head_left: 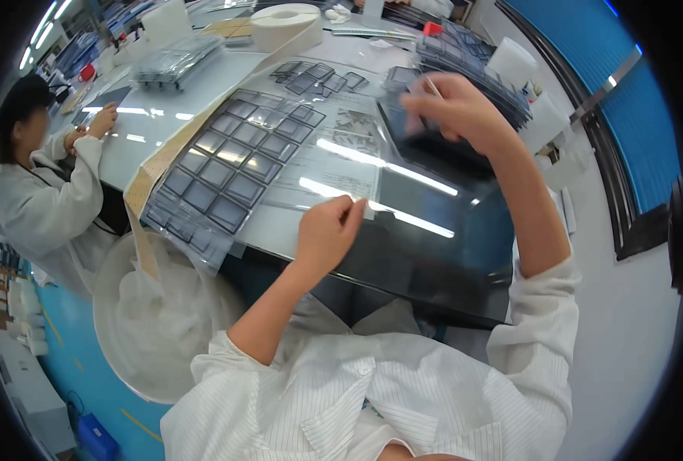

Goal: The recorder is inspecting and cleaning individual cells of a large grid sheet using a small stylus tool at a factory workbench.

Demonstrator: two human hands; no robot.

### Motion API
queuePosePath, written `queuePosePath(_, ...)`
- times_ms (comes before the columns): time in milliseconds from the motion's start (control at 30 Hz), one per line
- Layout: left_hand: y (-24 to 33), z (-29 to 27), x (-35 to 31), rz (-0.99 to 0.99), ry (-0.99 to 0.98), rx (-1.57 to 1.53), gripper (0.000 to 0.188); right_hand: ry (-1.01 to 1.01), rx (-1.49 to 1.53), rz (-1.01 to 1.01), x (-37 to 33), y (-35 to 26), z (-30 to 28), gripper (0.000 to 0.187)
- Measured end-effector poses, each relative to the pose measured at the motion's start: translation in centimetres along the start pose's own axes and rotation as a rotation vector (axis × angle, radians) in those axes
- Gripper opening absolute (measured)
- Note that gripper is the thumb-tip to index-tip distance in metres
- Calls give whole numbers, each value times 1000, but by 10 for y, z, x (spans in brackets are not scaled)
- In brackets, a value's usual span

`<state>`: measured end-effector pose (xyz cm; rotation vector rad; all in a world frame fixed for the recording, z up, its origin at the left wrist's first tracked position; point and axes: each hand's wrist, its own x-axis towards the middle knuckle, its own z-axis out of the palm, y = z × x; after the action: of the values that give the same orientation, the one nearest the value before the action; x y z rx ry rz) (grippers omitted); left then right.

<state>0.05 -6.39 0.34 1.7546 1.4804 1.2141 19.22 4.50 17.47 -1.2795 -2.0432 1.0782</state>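
Note:
My left hand (327, 234) is over the near part of the glass-topped table (280, 230), its thumb and fingers pinched together. Whatever lies between those fingertips is too small to make out. Farther off and to the right, my right hand (460, 115) is raised above a dark tray (426, 146). It grips a thin, pale stick-like tool (433, 87); the fingertips are smeared by motion. To the left of my hands lies a clear plastic sheet holding rows of dark-framed rectangular pieces (230, 157). Beyond it are several loose dark frames (318, 79).
Stacked dark trays (472, 65) stand at the far right beside white cylindrical containers (545, 119). A big roll of pale tape (284, 27) trails a strip toward a white bin (107, 323) at lower left. Another person (49, 184) works at the table's left side.

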Motion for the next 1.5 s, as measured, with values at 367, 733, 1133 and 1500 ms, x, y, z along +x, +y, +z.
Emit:
queuePosePath(367,0,5,3,82,7,36,36,400,288,190,250,85,62,33)
queuePosePath(733,-8,6,3,116,26,87,33,30,-361,-304,71,78,71,34)
queuePosePath(1133,-14,-22,70,415,231,441,20,101,-94,187,-103,156,25,23)
queuePosePath(1500,-55,-26,128,213,282,1138,17,202,-93,33,-101,160,42,21)
